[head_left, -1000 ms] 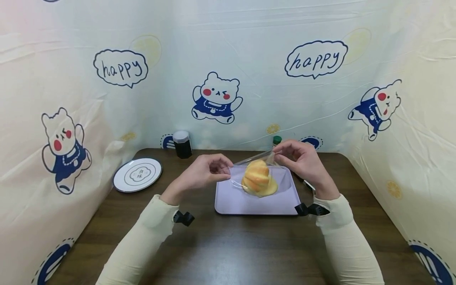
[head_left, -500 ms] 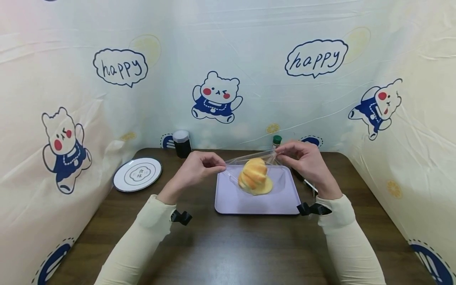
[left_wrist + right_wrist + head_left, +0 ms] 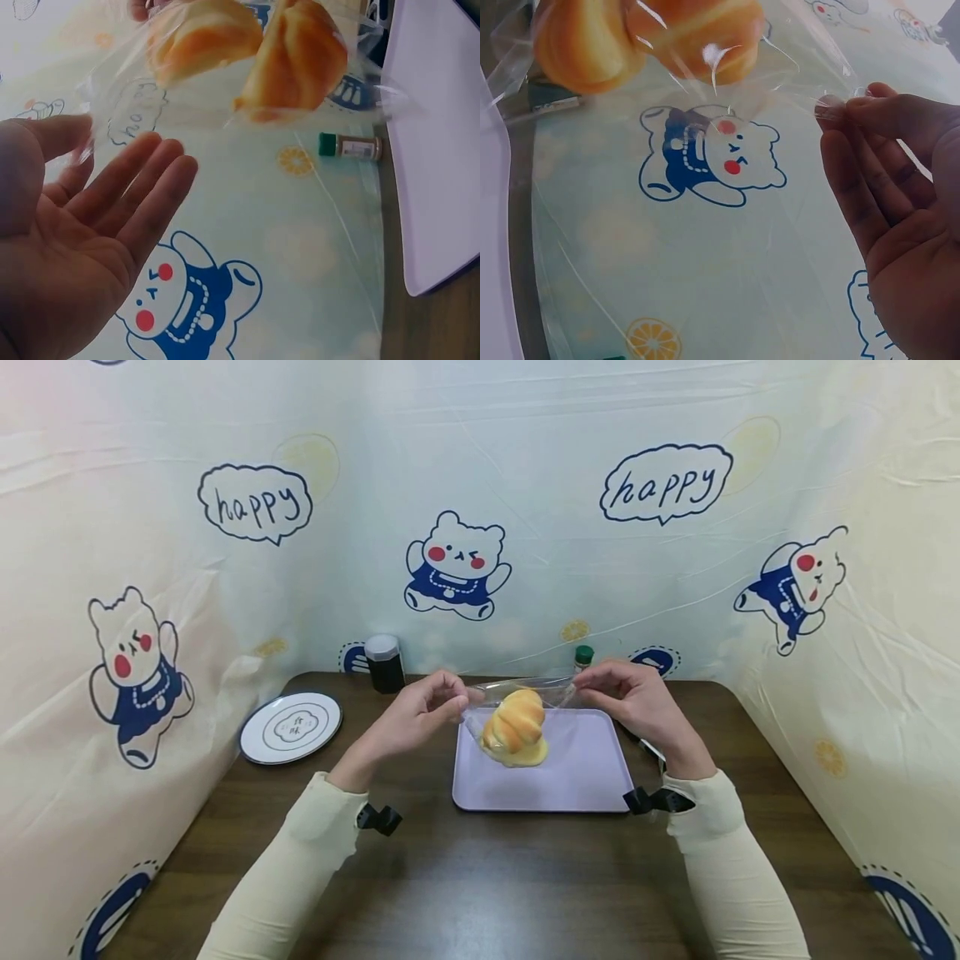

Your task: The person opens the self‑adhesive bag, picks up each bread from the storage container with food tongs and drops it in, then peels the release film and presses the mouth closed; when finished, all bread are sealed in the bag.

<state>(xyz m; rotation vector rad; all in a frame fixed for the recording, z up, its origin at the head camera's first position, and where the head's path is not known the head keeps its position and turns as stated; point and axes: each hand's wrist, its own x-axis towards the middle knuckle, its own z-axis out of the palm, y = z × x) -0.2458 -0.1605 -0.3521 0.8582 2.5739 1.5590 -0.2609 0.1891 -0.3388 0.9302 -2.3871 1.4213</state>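
A clear plastic bag (image 3: 557, 692) with golden-brown bread (image 3: 516, 720) inside is held up over the lavender tray (image 3: 585, 781). The bread looks ridged, with a pale yellow base. My left hand (image 3: 412, 714) pinches the bag's left edge between thumb and forefinger; the other fingers extend, as the left wrist view shows. At the opposite corner, my right hand (image 3: 637, 703) pinches the film between thumb and forefinger. In the right wrist view the bag (image 3: 799, 79) stretches taut from those fingertips towards the bread (image 3: 705, 45). Whether the bread's base touches the tray cannot be told.
A white plate (image 3: 290, 729) with a dark rim lies at the left of the wooden table (image 3: 480, 877). Behind stand a dark jar (image 3: 385, 666) with a pale lid and a small green-capped bottle (image 3: 583, 656). A slim dark object, partly hidden, lies right of the tray.
The bread in its bag has swung left over the tray. My left hand has shifted slightly left and up, while my right hand has stayed nearly in place.
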